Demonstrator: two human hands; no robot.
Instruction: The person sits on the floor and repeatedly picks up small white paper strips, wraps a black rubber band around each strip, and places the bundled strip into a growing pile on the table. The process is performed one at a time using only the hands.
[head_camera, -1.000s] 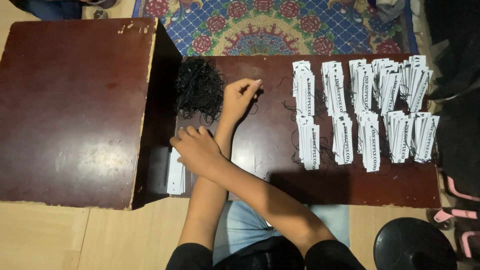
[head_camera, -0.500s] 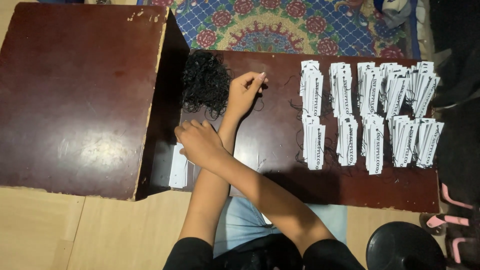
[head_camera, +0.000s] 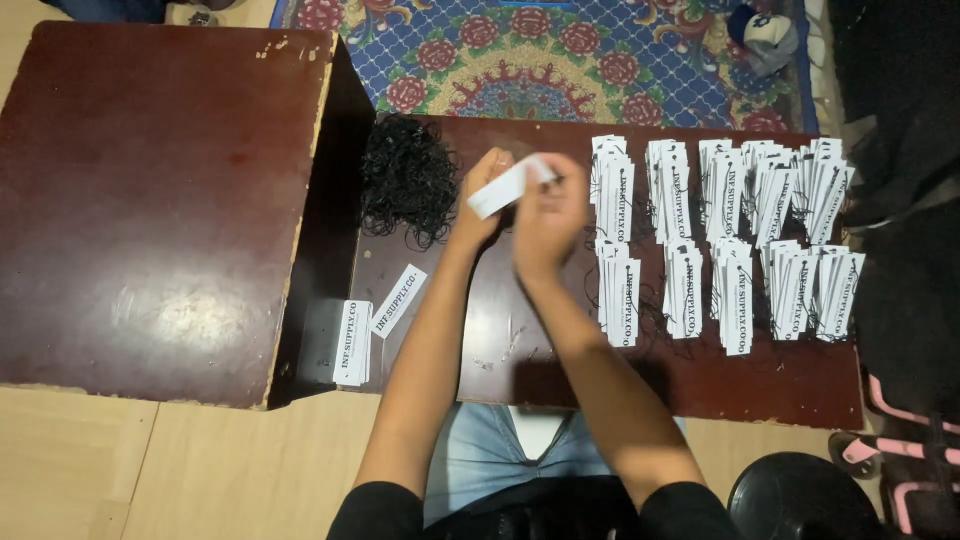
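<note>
Both my hands are raised together over the low dark table (head_camera: 500, 340). My left hand (head_camera: 478, 200) and my right hand (head_camera: 550, 215) pinch a white paper tag (head_camera: 508, 187) between them, the tag tilted up to the right. A pile of black string loops (head_camera: 408, 190) lies just left of my left hand. Whether a string is in my fingers is too small to tell. A small stack of white tags (head_camera: 352, 343) and a single loose tag (head_camera: 398, 300) lie at the table's near left.
Rows of white tags with black strings (head_camera: 720, 240) cover the table's right half. A larger brown table (head_camera: 150, 200) adjoins on the left. A patterned rug (head_camera: 560, 60) with a cap (head_camera: 765, 35) lies beyond, and a black round stool (head_camera: 800, 495) stands at the lower right.
My right hand has left the tag stack at the near left and uncrossed, carrying a tag. My left hand has moved off the string pile to meet it.
</note>
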